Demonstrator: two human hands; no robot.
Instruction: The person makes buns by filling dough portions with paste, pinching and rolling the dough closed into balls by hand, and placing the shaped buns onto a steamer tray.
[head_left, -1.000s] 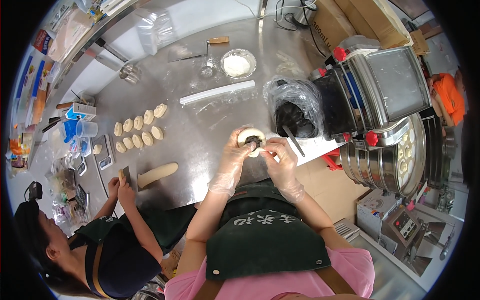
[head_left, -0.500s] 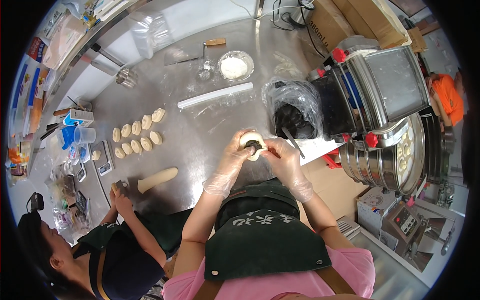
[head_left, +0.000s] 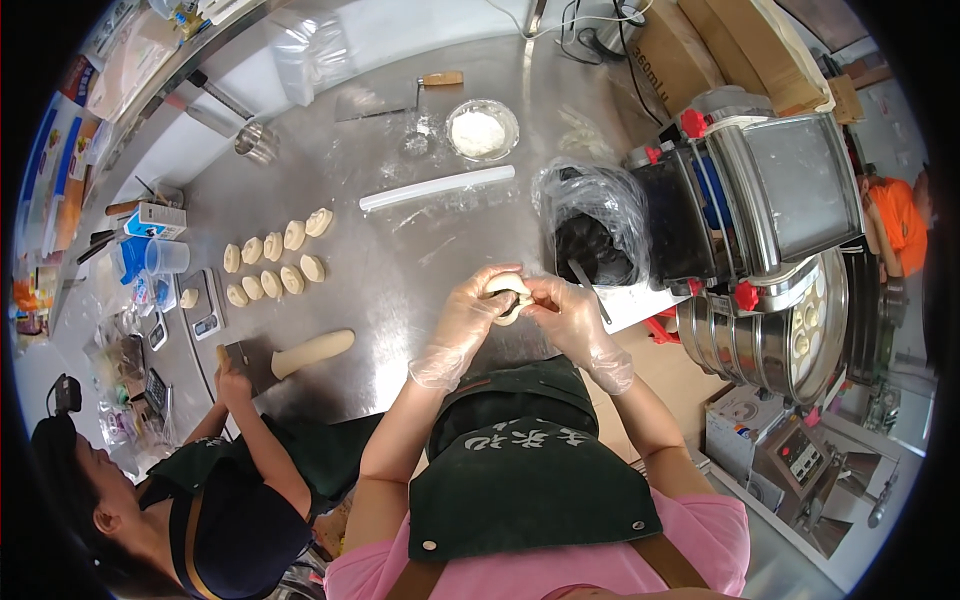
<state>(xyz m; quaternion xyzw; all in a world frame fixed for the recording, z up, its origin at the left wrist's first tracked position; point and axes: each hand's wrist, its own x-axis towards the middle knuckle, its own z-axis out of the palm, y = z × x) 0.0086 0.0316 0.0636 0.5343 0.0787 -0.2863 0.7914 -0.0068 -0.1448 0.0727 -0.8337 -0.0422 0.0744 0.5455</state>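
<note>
My left hand [head_left: 468, 315], in a clear plastic glove, cups a round dough wrapper [head_left: 510, 284] with dark filling inside. The fingers of my right hand [head_left: 568, 315], gloved the same way, pinch the wrapper's right edge. Only a little of the filling shows between the dough's folds. Both hands are above the steel table's near edge. Just beyond my right hand, a plastic-lined container [head_left: 590, 245] holds a dark mass, and a thin flat tool [head_left: 590, 290] leans out of it.
Two rows of dough pieces [head_left: 270, 286] lie at left, near a dough log [head_left: 315, 353] and a scale [head_left: 207, 318]. A co-worker's hands [head_left: 234, 385] hold a broad blade. Farther back are a white rod [head_left: 437, 188] and a flour bowl [head_left: 480, 132]. A roller machine [head_left: 760, 190] and steamers [head_left: 760, 325] stand right.
The wrapper has been drawn further over the filling, so less of the dark filling shows. The co-worker's blade is now in plain view by the end of the dough log.
</note>
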